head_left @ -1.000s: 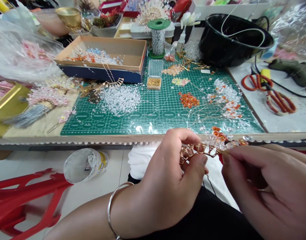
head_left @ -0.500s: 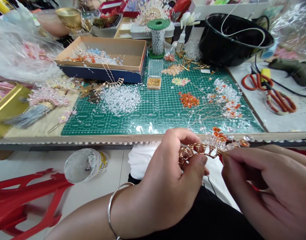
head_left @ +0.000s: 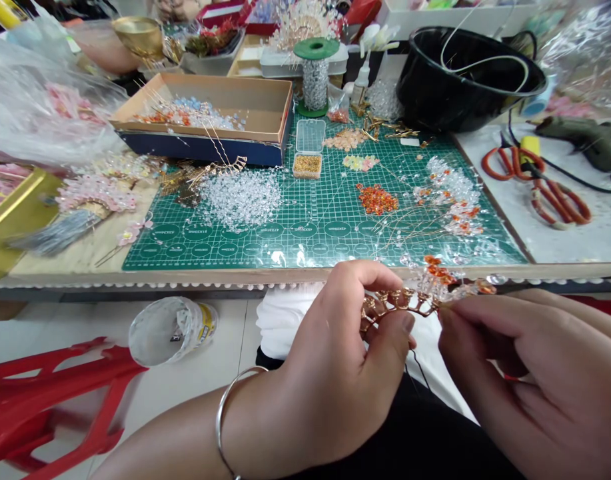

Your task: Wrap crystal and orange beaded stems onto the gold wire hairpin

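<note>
Two hands meet at a gold comb (head_left: pixel 396 298) right of centre in the lower half of the frame, just in front of the table's edge. The left hand (head_left: pixel 330 360) has its thumb and fingers closed around the comb's bare stretch. The right hand (head_left: pixel 535 360), at lower right, pinches the comb's beaded end between thumb and forefinger; the fingertips hide whether they press on metal or on fine wire.

As to progress, the work looks to be in its early part. Orange beads (head_left: pixel 439 270) and clear ones stand at the right end of the comb, with more jutting out to the right above the right hand's fingers. The loops between the hands carry none that I can make out, and those under the left hand are covered, so most of the visible row seems left to fill.

Material for that is at hand: wired sprigs (head_left: pixel 462 193) of clear and orange beads on the right side of the mat (head_left: pixel 330 250), a loose orange heap (head_left: pixel 378 199) nearer the middle, and a clear heap (head_left: pixel 240 199) at centre left. Another comb (head_left: pixel 225 165) leans between that heap and the box (head_left: pixel 245 110) at upper left.
</note>
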A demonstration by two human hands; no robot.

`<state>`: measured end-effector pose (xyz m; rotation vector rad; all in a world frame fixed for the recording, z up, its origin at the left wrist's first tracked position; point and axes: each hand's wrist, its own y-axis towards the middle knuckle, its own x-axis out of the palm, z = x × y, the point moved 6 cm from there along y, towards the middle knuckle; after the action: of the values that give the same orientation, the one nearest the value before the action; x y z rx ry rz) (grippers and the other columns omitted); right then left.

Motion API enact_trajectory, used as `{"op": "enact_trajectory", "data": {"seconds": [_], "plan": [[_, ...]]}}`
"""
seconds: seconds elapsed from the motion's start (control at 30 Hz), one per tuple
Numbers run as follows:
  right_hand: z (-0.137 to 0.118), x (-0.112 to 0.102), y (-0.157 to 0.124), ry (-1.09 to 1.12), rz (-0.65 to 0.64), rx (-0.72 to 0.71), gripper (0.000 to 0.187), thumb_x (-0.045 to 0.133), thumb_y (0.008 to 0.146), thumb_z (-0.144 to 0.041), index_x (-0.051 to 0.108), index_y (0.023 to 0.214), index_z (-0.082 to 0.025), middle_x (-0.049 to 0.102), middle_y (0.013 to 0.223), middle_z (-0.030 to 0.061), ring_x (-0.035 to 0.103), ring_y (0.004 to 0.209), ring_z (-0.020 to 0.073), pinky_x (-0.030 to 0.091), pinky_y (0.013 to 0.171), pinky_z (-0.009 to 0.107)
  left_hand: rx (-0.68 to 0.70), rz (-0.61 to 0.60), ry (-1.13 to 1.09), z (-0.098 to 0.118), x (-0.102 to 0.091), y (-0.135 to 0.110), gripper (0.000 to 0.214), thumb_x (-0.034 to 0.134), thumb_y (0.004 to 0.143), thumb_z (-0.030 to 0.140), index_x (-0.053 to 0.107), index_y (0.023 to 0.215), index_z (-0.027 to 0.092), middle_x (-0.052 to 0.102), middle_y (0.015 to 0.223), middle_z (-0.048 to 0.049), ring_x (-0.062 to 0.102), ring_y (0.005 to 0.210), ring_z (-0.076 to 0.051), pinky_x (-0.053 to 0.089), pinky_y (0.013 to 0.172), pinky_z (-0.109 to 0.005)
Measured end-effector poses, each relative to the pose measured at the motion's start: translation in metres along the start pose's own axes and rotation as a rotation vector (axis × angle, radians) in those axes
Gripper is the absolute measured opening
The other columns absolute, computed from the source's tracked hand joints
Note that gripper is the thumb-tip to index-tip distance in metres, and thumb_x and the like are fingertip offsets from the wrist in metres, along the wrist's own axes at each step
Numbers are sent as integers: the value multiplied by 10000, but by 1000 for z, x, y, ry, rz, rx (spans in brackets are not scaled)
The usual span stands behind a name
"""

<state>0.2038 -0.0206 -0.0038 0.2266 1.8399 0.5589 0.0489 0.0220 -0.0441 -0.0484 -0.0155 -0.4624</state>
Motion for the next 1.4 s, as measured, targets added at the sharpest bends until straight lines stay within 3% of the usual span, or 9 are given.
{"op": "enact_trajectory", "data": {"seconds": [0.17,0.33,0.5,0.7,0.87,1.17,1.27,1.4], "plan": [[-1,0,-3,-26,1,-20,63,679,929,-340,677,943,-279,721,776,-57,646,643,136,446,563,306,105,56,180,6,-3,-2,158,593,1014,259,500,1141,271,657,1150,-55,695,1034,-225,559,939,-410],[2,0,-2,-39,-13,4,66,650,940,-330,678,903,-283,719,800,-49,663,686,153,464,586,315,178,79,262,10,-3,-2,129,570,1016,223,512,1124,264,674,1124,-52,692,995,-212,559,893,-383],[-5,1,2,-4,19,-59,16,676,934,-258,663,925,-262,719,839,-30,643,676,135,475,639,309,159,82,246,8,-4,0,104,567,1018,242,516,1107,256,665,1100,-61,690,977,-215,561,873,-388],[-3,3,1,-43,5,-41,53,656,962,-282,688,998,-260,759,915,-9,706,771,156,515,719,312,24,87,120,0,-4,2,179,634,990,307,525,1128,272,678,1109,-51,693,979,-218,562,890,-402],[0,3,-3,-60,11,-79,94,706,917,-275,694,1010,-270,765,927,-3,714,774,192,531,744,350,-162,108,-8,-10,-3,3,276,713,932,373,551,1140,293,685,1011,-21,696,822,-197,576,752,-376],[-1,-1,-1,-82,28,-201,51,689,934,-255,671,981,-265,722,868,-5,672,752,167,505,740,327,-321,118,-388,-14,3,12,254,831,795,212,634,955,229,668,809,26,631,724,-124,517,650,-249],[0,0,-1,-98,35,-157,43,663,952,-296,674,973,-260,725,855,7,672,766,183,505,762,343,-372,98,-538,-21,9,13,279,864,776,234,646,946,202,665,792,31,629,725,-98,525,707,-235],[3,8,4,-37,-39,-65,186,555,1014,-352,649,900,-238,707,800,19,652,729,183,503,697,345,-415,44,-681,-23,18,12,342,869,789,267,573,944,197,663,734,37,673,686,-110,573,730,-268]]}}
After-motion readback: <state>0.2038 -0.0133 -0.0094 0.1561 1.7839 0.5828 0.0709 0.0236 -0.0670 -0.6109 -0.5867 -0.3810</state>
